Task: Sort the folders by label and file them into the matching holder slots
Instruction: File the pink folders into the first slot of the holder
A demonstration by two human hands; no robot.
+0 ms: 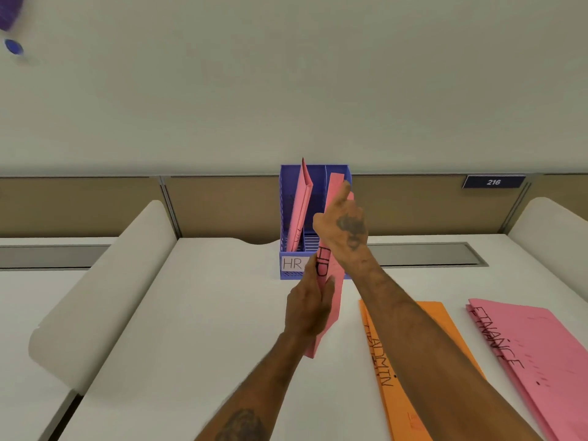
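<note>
A blue slotted file holder [288, 198] stands at the back of the white desk, with an "HR" label [292, 264] on its front left slot. One pink folder [300, 211] leans inside that left slot. Both hands hold a second pink folder [333, 192] marked "HR" on edge in front of the holder, its top near the holder's right side. My left hand [307, 308] grips its lower part. My right hand [345, 227] grips it higher up, index finger raised along the folder.
Orange folders marked "ADMIN" [410, 361] lie flat on the desk [206, 313] to the right, and pink folders marked "FINANCE" [534, 354] lie further right. A tan partition [222, 205] with a "216" plate [493, 182] runs behind. Rounded white dividers flank the desk.
</note>
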